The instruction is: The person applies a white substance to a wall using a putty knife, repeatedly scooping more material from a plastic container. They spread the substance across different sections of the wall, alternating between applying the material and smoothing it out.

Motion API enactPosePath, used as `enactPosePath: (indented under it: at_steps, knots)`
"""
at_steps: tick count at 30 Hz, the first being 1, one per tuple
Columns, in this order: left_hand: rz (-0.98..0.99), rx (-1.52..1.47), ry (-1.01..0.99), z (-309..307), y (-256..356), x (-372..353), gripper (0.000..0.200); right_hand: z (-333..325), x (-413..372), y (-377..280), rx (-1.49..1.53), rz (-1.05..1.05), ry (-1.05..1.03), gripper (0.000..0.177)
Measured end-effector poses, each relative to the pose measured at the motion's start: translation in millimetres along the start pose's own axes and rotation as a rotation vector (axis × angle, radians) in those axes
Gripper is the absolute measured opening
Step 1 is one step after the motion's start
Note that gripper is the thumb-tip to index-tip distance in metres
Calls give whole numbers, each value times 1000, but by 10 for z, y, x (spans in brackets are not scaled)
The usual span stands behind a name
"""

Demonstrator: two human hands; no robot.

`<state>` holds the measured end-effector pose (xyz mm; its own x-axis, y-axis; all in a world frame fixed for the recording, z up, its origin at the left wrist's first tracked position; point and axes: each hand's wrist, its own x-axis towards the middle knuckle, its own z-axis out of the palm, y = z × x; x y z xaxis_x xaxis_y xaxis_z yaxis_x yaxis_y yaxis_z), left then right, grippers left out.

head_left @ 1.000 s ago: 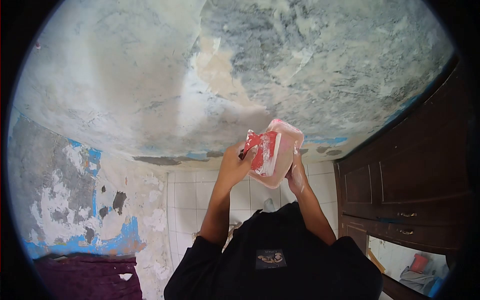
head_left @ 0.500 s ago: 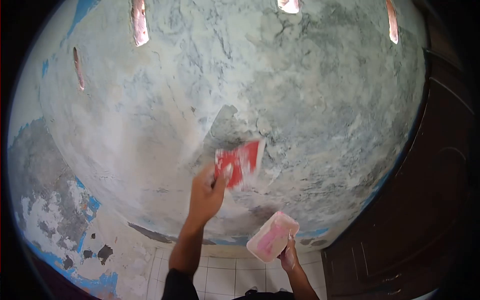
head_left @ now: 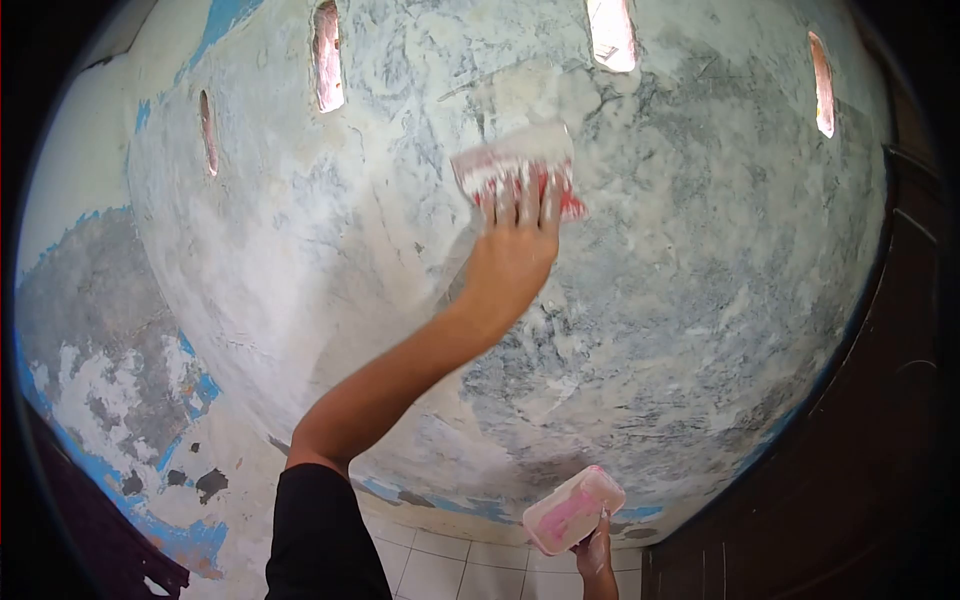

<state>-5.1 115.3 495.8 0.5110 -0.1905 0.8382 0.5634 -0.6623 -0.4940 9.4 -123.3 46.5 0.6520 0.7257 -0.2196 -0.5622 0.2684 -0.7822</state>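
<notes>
My left hand point(head_left: 515, 245) is raised against the wall, its fingers spread over a red putty spreader point(head_left: 572, 205) with a pale, smeared blade. The blade lies against the patchy grey-white wall point(head_left: 640, 280), below the upper slots. Low on the right, my right hand point(head_left: 597, 548) grips a shallow, pale plastic tray point(head_left: 545, 528) by its near side, with the thumb at the rim. Pink and whitish paste is smeared inside the tray. Whitish residue coats the fingers of my left hand.
Narrow openings point(head_left: 328, 60) pierce the upper wall. A dark brown wooden door or cabinet point(head_left: 850, 450) stands at the right. At the left, an adjoining wall point(head_left: 100, 300) shows bare grey patches and blue paint. White floor tiles point(head_left: 430, 575) lie below, and dark purple cloth point(head_left: 90, 530) hangs lower left.
My left hand has moved up the wall with the spreader, whose blade now points upward. The view has shifted, and the tray sits slightly lower and further right.
</notes>
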Motion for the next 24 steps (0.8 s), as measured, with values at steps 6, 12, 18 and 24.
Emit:
enactPosePath:
  at_steps: [6,12,18,24]
  knots:
    - [-192,-557,-133,-740,-181,-205,61,-63,-34,-64,-10,17,34,74]
    - [-408,-467,328,-697,-834,578,43,-90,6,-34,-61,50,-2,75]
    - [23,-342,89,-311,-60,501,53,15,54,3,-5,128,25,66]
    - [3,-560,-407,-839,76,242,52,-112,-32,26,25,99,23,62]
